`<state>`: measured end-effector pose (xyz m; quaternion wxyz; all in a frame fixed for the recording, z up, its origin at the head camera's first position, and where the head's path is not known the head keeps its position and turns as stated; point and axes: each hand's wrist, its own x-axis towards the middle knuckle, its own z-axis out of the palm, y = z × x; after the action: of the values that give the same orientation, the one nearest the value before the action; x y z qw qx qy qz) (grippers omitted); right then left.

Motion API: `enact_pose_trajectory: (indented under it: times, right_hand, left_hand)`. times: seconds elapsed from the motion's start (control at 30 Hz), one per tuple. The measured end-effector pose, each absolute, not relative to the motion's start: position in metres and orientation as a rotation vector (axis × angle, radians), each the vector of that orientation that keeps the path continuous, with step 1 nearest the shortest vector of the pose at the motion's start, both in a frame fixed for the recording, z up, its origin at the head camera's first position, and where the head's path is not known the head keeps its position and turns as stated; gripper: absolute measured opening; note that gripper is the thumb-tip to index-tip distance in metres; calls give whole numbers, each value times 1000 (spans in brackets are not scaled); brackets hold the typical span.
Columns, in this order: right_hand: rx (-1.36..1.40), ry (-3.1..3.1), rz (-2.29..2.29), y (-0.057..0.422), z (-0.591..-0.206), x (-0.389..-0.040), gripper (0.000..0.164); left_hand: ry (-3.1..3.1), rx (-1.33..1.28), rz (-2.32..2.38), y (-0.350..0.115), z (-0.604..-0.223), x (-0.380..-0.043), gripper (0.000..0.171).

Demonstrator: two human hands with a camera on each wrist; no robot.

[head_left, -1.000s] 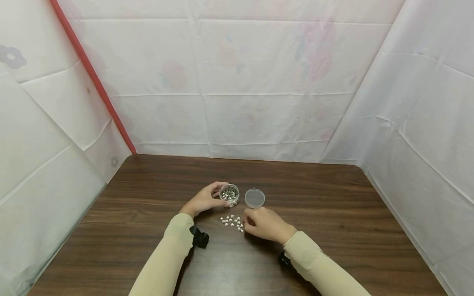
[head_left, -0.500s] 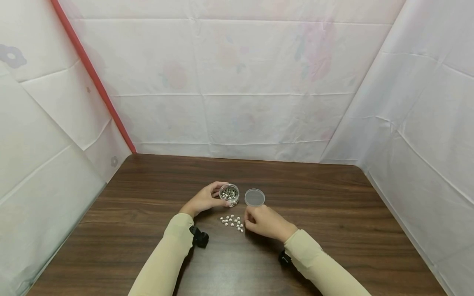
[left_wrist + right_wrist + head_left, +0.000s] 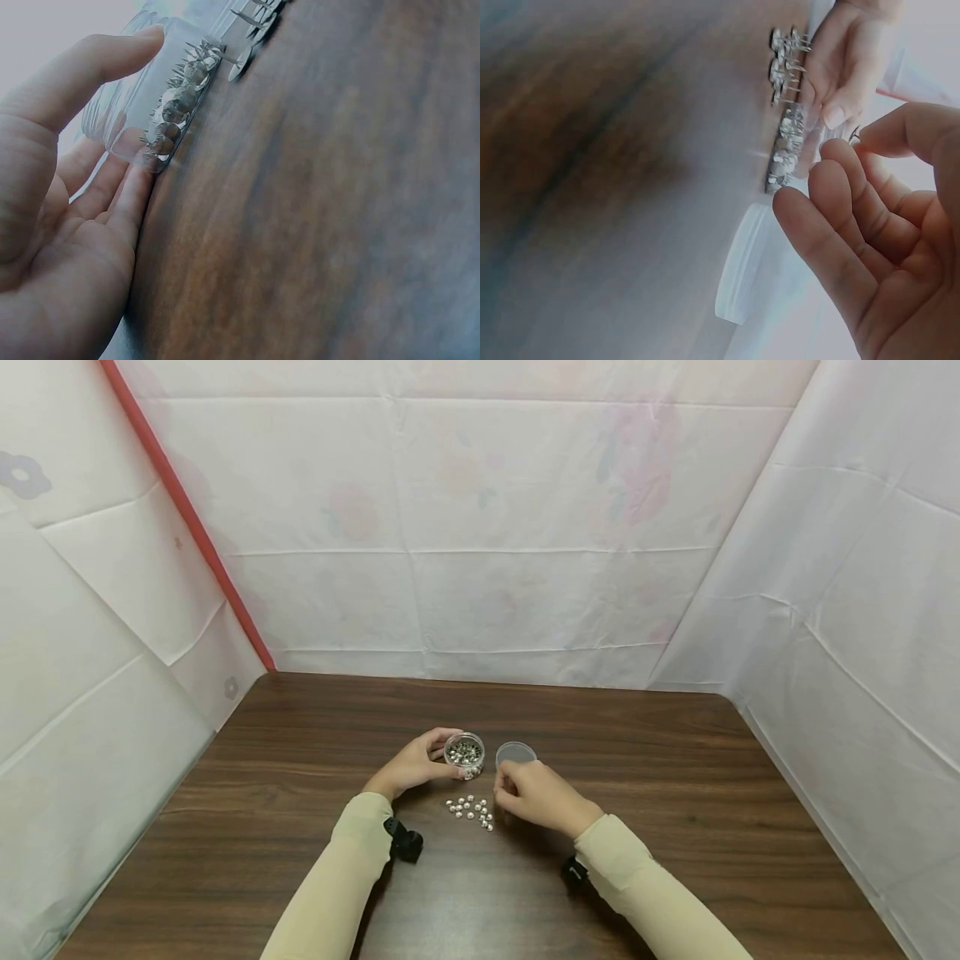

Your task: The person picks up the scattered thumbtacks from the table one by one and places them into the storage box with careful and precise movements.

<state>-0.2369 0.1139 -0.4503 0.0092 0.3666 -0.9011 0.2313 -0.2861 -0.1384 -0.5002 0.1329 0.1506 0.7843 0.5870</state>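
Observation:
My left hand (image 3: pixel 411 766) grips a clear round screw-top jar (image 3: pixel 124 94), thumb on the near side and fingers round the far side. Metal thumbtacks (image 3: pixel 176 105) lie in the bottom of the jar, which stands on the table. In front of it several loose thumbtacks (image 3: pixel 470 816) are spread out, points up. Just right of these, my right hand (image 3: pixel 543 797) is raised, its fingers curled. The right wrist view shows a single thumbtack (image 3: pixel 854 136) pinched between its thumb and index finger.
The clear round lid (image 3: pixel 514 752) lies flat on the dark wood table (image 3: pixel 300 727), right of the jar and partly covered by my right hand. White patterned sheeting (image 3: pixel 480 527) hangs behind the table and along both sides.
My right hand has risen slightly and moved away from me, now overlapping more of the lid. The left hand, the jar and the loose thumbtacks stay as they were.

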Motion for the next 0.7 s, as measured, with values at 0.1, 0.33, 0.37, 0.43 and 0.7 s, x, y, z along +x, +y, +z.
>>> enact_pose_trajectory:
  times: [0.1,0.33,0.37,0.43,0.7]
  right_hand:
    - [1130,-2814,713,113,-449,-239,4]
    - [1132,-2802,736,109,-445,-245,9]
    - [1131,-2797,737,108,-444,-247,9]
    - [1131,-2784,733,107,-443,-250,9]
    - [1117,-2783,756,100,-439,-262,6]
  left_hand:
    - [2268,445,1711,-138,-501,-287,71]
    - [2274,432,1714,-139,-503,-287,70]
    - [2273,426,1713,-139,-503,-287,70]
    - [2269,425,1714,-138,-503,-287,69]
    - [2222,463,1706,-138,-481,-278,69]
